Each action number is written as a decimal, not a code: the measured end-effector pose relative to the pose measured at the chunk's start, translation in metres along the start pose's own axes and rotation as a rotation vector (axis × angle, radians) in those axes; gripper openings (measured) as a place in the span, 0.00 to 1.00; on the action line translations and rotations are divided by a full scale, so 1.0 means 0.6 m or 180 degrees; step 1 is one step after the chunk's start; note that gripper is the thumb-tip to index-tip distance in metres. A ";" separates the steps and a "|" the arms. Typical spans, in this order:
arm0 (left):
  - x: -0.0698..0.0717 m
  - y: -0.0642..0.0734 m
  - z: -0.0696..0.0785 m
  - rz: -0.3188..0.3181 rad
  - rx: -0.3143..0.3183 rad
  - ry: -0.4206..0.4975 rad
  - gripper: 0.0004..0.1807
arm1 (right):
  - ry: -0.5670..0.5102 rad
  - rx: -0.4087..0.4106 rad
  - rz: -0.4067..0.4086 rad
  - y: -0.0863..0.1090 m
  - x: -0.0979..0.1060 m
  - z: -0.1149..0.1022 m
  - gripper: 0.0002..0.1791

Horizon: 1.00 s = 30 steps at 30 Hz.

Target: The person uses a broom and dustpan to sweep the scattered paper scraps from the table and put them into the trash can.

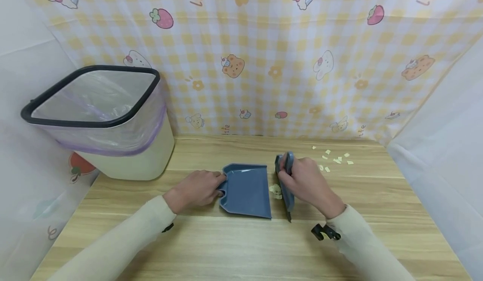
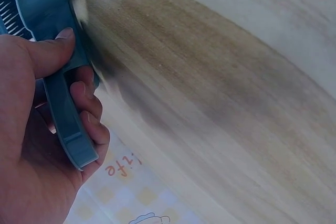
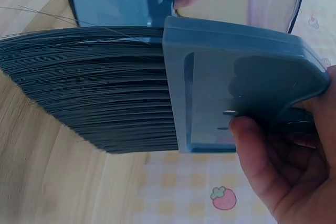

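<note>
A blue-grey dustpan [image 1: 247, 191] lies on the wooden tabletop, its wide edge facing right. My left hand [image 1: 201, 187] grips its handle [image 2: 65, 116], with the thumb on top and the fingers curled beneath. Just right of that edge, my right hand [image 1: 307, 182] holds a matching hand brush [image 1: 288, 197] by its handle. Long dark bristles [image 3: 94, 87] show in the right wrist view, with the thumb pressed on the brush's flat body. A small pile of pale yellow scraps [image 1: 275, 191] sits between dustpan and brush.
More pale scraps [image 1: 337, 160] are scattered at the back right of the tabletop [image 1: 234, 247]. A cream trash bin [image 1: 158, 163] with a black rim and a clear liner stands at the back left. Behind hangs a yellow checked cloth [image 1: 264, 96]; white cloth covers both sides.
</note>
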<state>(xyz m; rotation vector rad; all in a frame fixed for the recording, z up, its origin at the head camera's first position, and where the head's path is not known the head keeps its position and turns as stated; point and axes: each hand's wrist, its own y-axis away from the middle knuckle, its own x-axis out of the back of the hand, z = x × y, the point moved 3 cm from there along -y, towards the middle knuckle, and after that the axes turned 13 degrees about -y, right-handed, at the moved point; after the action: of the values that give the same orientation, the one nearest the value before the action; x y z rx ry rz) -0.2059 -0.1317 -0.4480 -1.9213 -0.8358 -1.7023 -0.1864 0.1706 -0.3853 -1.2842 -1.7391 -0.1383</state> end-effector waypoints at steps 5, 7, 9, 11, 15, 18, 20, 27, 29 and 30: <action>0.003 -0.002 0.000 -0.0047 0.0026 -0.0022 0.16 | -0.0095 0.0140 0.0021 -0.012 -0.011 -0.003 0.06; 0.004 -0.002 0.001 -0.0059 0.0034 -0.0032 0.16 | -0.0146 0.0185 0.0016 -0.017 -0.016 -0.007 0.05; 0.004 -0.003 0.001 -0.0061 0.0036 -0.0035 0.15 | -0.0197 0.0216 0.0002 -0.021 -0.021 -0.011 0.05; 0.004 -0.003 0.001 -0.0057 0.0034 -0.0045 0.15 | -0.0243 0.0257 -0.0006 -0.025 -0.025 -0.015 0.05; 0.004 -0.002 0.001 -0.0055 0.0034 -0.0053 0.15 | -0.0331 0.0284 0.0011 -0.032 -0.034 -0.021 0.05; 0.005 -0.003 0.001 -0.0058 0.0037 -0.0050 0.15 | -0.0402 0.0263 0.0011 -0.038 -0.040 -0.026 0.05; 0.005 -0.003 0.001 -0.0068 0.0044 -0.0044 0.15 | -0.0443 0.0242 0.0002 -0.042 -0.044 -0.029 0.05; 0.003 -0.003 0.001 -0.0104 0.0059 -0.0038 0.16 | -0.0574 0.0185 0.0048 -0.049 -0.049 -0.033 0.05; 0.002 -0.003 0.001 -0.0099 0.0053 -0.0017 0.16 | -0.0569 0.0158 0.0086 -0.048 -0.047 -0.033 0.06; 0.002 -0.003 0.002 -0.0102 0.0053 -0.0005 0.17 | -0.0552 0.0139 0.0112 -0.048 -0.045 -0.033 0.06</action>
<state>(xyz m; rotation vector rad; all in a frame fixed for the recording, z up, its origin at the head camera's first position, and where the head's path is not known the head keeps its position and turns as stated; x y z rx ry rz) -0.2062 -0.1296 -0.4469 -1.9081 -0.8833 -1.7073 -0.1969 0.1277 -0.3822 -1.3263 -1.8542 0.0323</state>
